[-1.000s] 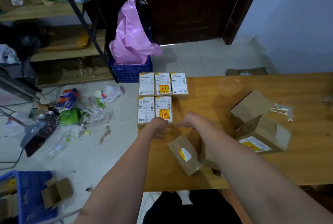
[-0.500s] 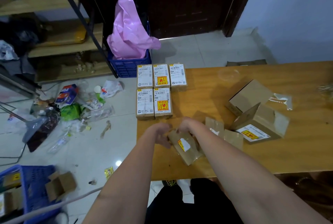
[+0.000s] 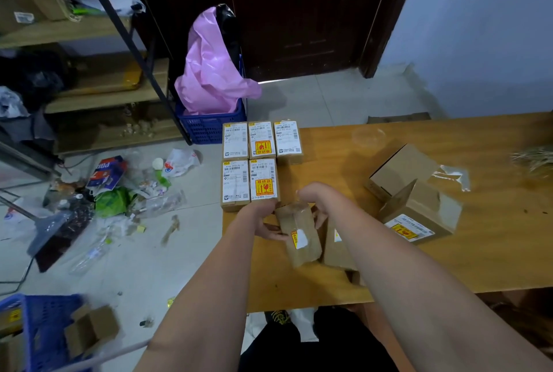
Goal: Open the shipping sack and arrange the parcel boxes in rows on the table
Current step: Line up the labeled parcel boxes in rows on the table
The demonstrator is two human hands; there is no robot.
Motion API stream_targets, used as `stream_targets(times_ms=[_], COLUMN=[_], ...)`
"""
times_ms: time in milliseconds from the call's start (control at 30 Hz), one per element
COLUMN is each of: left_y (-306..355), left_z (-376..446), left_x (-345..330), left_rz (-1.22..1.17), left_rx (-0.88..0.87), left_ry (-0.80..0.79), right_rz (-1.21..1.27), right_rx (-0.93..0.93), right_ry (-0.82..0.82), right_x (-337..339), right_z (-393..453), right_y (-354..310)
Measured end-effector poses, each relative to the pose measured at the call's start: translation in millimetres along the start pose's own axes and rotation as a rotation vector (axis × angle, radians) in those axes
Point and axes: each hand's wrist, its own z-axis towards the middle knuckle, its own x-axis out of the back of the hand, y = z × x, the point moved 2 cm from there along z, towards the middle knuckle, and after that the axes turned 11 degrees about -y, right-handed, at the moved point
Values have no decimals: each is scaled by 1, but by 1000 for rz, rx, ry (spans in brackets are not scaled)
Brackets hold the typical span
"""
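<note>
Dim indoor light, soft shadows, wide-angle edge distortion, slight blur

Five labelled boxes in rows; two hands.

The table was smooth, faintly glossy wood, and the cardboard parcel box at its 9 o'clock edge wore shiny clear tape.

Orange-brown wooden table, five label-up parcel boxes touching in two rows at its far left corner, two larger cardboard boxes toward the right, clear plastic scrap beside them, dry straw at right edge
</note>
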Motion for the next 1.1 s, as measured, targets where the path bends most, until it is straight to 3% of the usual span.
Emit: stream_targets(times_ms=[333,533,800,1100], left_y=[17,29,33,40], left_z=[-13,-9,-8,0], left_x=[-14,-9,-17,-17], left_rz=[-72,23,160,184], left_rx=[80,-24,-146,-349], left_ry=[-75,-121,-179,-73], right_rz=[85,371,463,422], right_rx=[43,75,198,248], right_ry=[46,-98,-204,-180], right_x=[30,54,59,62], right_z=[-7,-3,-13,10], right_y=[1,18,25,13])
